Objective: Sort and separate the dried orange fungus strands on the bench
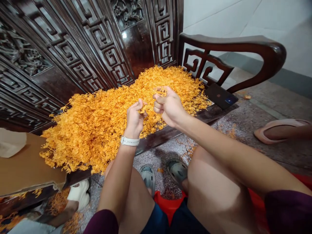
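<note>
A long heap of small orange branching pieces (97, 126), which look like plastic, covers the seat of a dark carved wooden bench. Above the heap's front part, my right hand (168, 105) is closed, with an orange branching piece (161, 92) between its thumb and fingers. My left hand (135, 118), with a white band (130, 141) at the wrist, is just to the left of it, slightly lower. Its fingers are curled in towards the thumb; whatever they hold cannot be told from the orange behind. The two hands are close together but apart.
A dark phone-like device (220, 96) lies at the bench's right end, under the curved armrest (243, 44). At left stands a cardboard box (29, 165). Orange scraps (185, 148) litter the floor. Other people's feet show at right (280, 130) and lower left (79, 193).
</note>
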The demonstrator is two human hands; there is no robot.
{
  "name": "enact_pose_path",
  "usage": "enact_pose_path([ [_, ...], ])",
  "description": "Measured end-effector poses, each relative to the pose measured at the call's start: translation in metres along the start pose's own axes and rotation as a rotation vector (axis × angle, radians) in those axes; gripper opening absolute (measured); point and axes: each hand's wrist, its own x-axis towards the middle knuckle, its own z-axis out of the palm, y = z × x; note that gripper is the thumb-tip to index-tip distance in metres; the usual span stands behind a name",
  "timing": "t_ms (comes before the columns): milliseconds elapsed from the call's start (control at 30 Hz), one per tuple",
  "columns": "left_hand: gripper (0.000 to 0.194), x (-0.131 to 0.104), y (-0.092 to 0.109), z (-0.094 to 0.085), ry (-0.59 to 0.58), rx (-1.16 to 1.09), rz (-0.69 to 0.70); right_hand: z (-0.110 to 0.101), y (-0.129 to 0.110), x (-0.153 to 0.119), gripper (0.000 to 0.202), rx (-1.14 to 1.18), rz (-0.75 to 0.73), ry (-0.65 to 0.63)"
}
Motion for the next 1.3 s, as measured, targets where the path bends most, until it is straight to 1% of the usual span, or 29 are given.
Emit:
enact_pose_path([
  [100, 0.017, 0.015, 0.007, -0.013, 0.076, -0.195, -0.009, 0.010, 0.004, -0.004, 0.032, 0.001, -0.003, 0.020],
  [200, 0.034, 0.040, 0.024, -0.048, 0.277, -0.406, 0.064, 0.011, 0.005, -0.010, 0.030, -0.031, 0.054, 0.049],
  [267, 0.037, 0.051, 0.036, -0.072, 0.387, -0.405, 0.138, 0.005, 0.003, -0.012, 0.029, -0.032, 0.060, 0.086],
  [300, 0.035, 0.052, 0.040, -0.082, 0.368, -0.373, 0.156, 0.001, 0.002, -0.012, 0.029, -0.022, 0.046, 0.109],
  [333, 0.032, 0.050, 0.043, -0.088, 0.311, -0.318, 0.180, -0.004, 0.000, -0.011, 0.029, -0.011, 0.032, 0.128],
  [367, 0.027, 0.044, 0.045, -0.092, 0.211, -0.245, 0.200, -0.010, -0.003, -0.009, 0.030, -0.002, 0.023, 0.142],
  [400, 0.022, 0.036, 0.047, -0.091, 0.070, -0.152, 0.225, -0.016, -0.006, -0.007, 0.032, 0.005, 0.023, 0.146],
  [433, 0.020, 0.025, 0.049, -0.088, -0.099, -0.039, 0.252, -0.022, -0.009, -0.005, 0.033, 0.013, 0.025, 0.142],
  [467, 0.020, 0.014, 0.050, -0.083, -0.312, 0.093, 0.259, -0.028, -0.012, -0.003, 0.034, 0.018, 0.030, 0.137],
  [500, 0.019, 0.003, 0.052, -0.076, -0.582, 0.231, 0.242, -0.033, -0.016, -0.001, 0.035, 0.018, 0.032, 0.132],
  [533, 0.017, -0.006, 0.055, -0.069, -0.899, 0.358, 0.185, -0.039, -0.019, 0.001, 0.037, 0.014, 0.031, 0.131],
  [600, 0.012, -0.020, 0.057, -0.055, -1.548, 0.530, -0.021, -0.048, -0.024, 0.003, 0.038, -0.011, 0.032, 0.129],
  [633, 0.017, -0.022, 0.056, -0.050, -1.764, 0.544, -0.109, -0.052, -0.027, 0.003, 0.038, -0.026, 0.035, 0.123],
  [667, 0.020, -0.022, 0.055, -0.048, -1.842, 0.515, -0.144, -0.055, -0.029, 0.003, 0.038, -0.037, 0.040, 0.114],
  [700, 0.019, -0.019, 0.052, -0.047, -1.757, 0.459, -0.099, -0.058, -0.031, 0.003, 0.037, -0.044, 0.042, 0.106],
  [733, 0.019, -0.012, 0.048, -0.049, -1.497, 0.389, 0.004, -0.061, -0.032, 0.002, 0.037, -0.047, 0.041, 0.102],
  [767, 0.028, -0.004, 0.044, -0.052, -1.127, 0.347, 0.124, -0.063, -0.033, 0.001, 0.037, -0.048, 0.035, 0.104],
  [800, 0.040, 0.007, 0.039, -0.057, -0.827, 0.388, 0.165, -0.065, -0.034, 0.001, 0.037, -0.047, 0.028, 0.111],
  [833, 0.047, 0.018, 0.035, -0.062, -0.597, 0.496, 0.152, -0.067, -0.034, 0.000, 0.037, -0.047, 0.023, 0.122],
  [867, 0.051, 0.028, 0.031, -0.067, -0.387, 0.642, 0.154, -0.069, -0.035, -0.001, 0.037, -0.047, 0.023, 0.133],
  [900, 0.052, 0.037, 0.027, -0.071, -0.227, 0.813, 0.168, -0.070, -0.035, -0.002, 0.037, -0.045, 0.028, 0.140],
  [933, 0.053, 0.042, 0.023, -0.073, -0.147, 0.955, 0.179, -0.071, -0.035, -0.003, 0.037, -0.040, 0.035, 0.138],
  [967, 0.054, 0.043, 0.018, -0.074, -0.114, 1.052, 0.190, -0.072, -0.036, -0.004, 0.037, -0.030, 0.040, 0.130],
  [1000, 0.055, 0.040, 0.013, -0.072, -0.134, 1.088, 0.190, -0.073, -0.036, -0.005, 0.036, -0.014, 0.044, 0.118],
  [1033, 0.057, 0.034, 0.008, -0.068, -0.192, 1.059, 0.166, -0.073, -0.036, -0.005, 0.034, 0.009, 0.045, 0.105],
  [1133, 0.066, 0.000, -0.009, -0.042, -0.420, 0.752, -0.040, -0.073, -0.037, -0.005, 0.024, 0.117, 0.035, 0.103],
  [1200, 0.062, -0.022, -0.020, -0.017, -0.537, 0.554, -0.217, -0.072, -0.037, -0.003, 0.018, 0.197, 0.025, 0.138],
  [1267, 0.052, -0.037, -0.028, 0.005, -0.533, 0.346, -0.311, -0.071, -0.037, -0.002, 0.016, 0.257, 0.008, 0.166],
  [1300, 0.045, -0.042, -0.032, 0.014, -0.501, 0.226, -0.330, -0.070, -0.036, -0.002, 0.016, 0.274, 0.002, 0.172],
])
